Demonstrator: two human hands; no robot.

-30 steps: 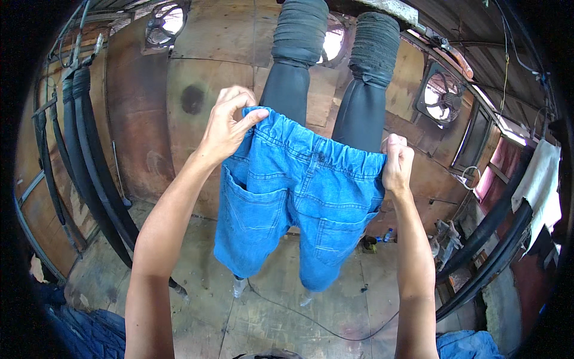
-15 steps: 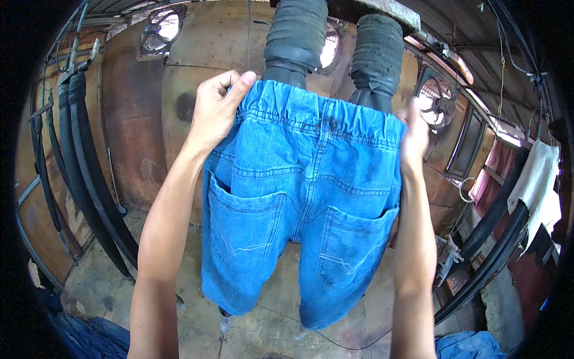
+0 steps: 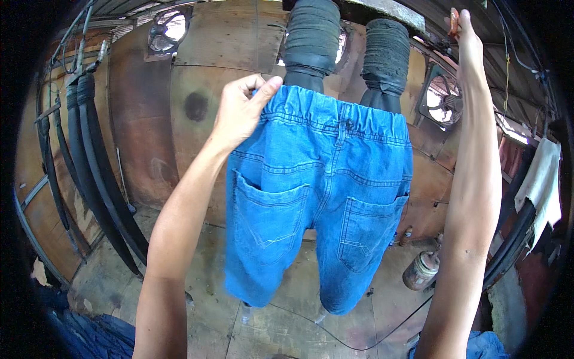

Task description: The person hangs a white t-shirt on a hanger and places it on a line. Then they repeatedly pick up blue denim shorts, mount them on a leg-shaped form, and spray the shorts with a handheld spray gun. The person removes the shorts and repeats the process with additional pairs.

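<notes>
Blue denim jeans [image 3: 320, 173] with a gathered elastic waistband hang in front of me, back pockets facing me. They are fitted around two black legs of a hanging form, whose upper parts [image 3: 312, 36] are wrapped in dark bands. My left hand [image 3: 245, 107] pinches the left end of the waistband between thumb and fingers. Raised at the upper right, away from the jeans, my right hand [image 3: 466, 36] has its fingers closed on a small orange-red piece [image 3: 454, 21]. What kind of piece it is cannot be made out.
Long black tubes [image 3: 95, 155] hang at the left. A dirty canister [image 3: 421, 269] is beside my right forearm, and a dark hose [image 3: 373, 346] runs below the jeans. Fans [image 3: 441, 99] are set in the back wall. Pale cloth [image 3: 538, 179] drapes at the right; blue fabric [image 3: 89, 329] lies lower left.
My right hand has let go of the waistband and moved up and right to the orange-red piece. The left hand keeps its hold. The canister has come into sight.
</notes>
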